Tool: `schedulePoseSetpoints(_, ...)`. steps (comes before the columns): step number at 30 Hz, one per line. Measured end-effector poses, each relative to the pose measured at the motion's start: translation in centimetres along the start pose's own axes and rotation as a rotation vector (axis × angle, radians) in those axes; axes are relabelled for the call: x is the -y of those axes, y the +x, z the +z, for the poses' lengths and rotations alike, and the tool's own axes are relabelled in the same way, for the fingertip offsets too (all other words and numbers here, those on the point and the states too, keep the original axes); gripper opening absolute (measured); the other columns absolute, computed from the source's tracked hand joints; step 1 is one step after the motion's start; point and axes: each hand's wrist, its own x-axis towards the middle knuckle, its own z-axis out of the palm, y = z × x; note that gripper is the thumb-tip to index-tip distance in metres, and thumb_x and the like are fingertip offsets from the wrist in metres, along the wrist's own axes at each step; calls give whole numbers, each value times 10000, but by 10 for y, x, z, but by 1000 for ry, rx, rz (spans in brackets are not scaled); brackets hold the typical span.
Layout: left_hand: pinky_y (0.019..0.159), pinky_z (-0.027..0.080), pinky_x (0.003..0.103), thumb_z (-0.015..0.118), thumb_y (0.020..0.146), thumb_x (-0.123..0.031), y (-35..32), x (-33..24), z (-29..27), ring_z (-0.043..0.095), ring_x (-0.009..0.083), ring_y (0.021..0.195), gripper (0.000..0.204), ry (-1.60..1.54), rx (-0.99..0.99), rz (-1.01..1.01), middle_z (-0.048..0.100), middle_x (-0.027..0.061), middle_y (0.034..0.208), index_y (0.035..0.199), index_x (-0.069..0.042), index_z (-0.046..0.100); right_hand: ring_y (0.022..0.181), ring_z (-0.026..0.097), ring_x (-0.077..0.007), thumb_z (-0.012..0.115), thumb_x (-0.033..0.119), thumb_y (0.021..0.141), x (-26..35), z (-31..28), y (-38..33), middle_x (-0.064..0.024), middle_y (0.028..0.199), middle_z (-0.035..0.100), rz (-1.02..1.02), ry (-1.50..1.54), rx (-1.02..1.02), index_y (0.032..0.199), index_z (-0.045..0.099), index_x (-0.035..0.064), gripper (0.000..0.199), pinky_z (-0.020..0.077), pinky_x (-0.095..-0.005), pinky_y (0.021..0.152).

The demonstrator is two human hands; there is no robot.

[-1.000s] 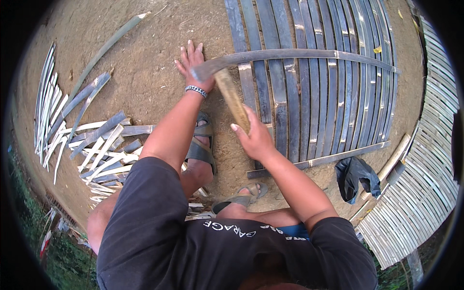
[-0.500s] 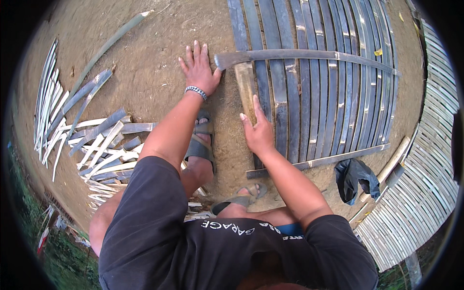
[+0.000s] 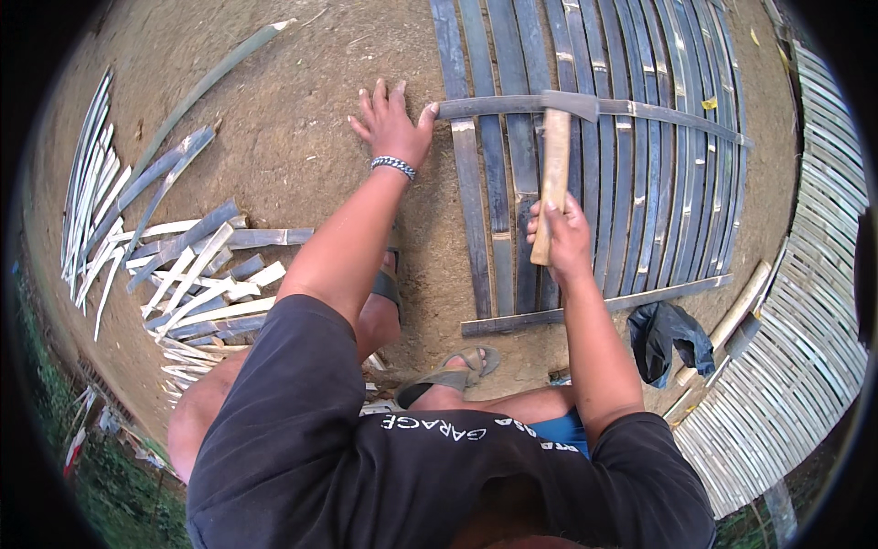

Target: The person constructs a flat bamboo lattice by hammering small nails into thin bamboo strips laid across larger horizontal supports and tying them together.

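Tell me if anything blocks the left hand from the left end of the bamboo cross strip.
Nothing visible does: the left hand is right at that end of the cross strip. The wooden-handled tool in the right hand overlaps the strip farther right, apart from the left hand.

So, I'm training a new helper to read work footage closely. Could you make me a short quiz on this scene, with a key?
1. What does the right hand hold?
A) a plastic bag
B) a hatchet
C) a sandal

2. True or false: the left hand is clenched in a fist.

3. Fill in: a bracelet circles the ____ wrist.

Key:
1. B, the hatchet, gripped by its wooden handle.
2. False: it is open, with fingers spread.
3. Left.
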Motion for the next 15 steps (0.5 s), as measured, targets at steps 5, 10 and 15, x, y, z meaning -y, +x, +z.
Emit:
schedulePoseSetpoints(5, 1213, -49, 654, 640, 862, -696, 0, -3, 2, -43, 410, 1571, 1046, -30, 43, -114, 41, 211, 1699, 1602, -64, 255, 619, 604, -119, 494, 208, 1084, -29, 32, 3, -50, 861, 587, -14, -115, -70, 1155, 458, 60, 168, 533, -283, 506)
schedulePoseSetpoints(10, 1214, -64, 647, 643, 840, -728, 3, 3, 6, -73, 406, 1571, 1126, -5, 47, -117, 0, 227, 1699, 1625, -70, 175, 606, 583, -104, 558, 216, 1059, -37, 54, 3, -33, 831, 576, 1, 69, -27, 1196, 479, 58, 224, 516, -278, 511)
schedulePoseSetpoints(15, 1216, -65, 641, 635, 843, -734, 3, 7, 9, -68, 403, 1572, 1119, 18, 37, -125, 8, 221, 1701, 1626, -78, 179, 599, 580, -99, 583, 198, 1047, -41, 52, -2, -30, 823, 586, 74, -263, 142, 1288, 492, 50, 297, 506, -259, 506)
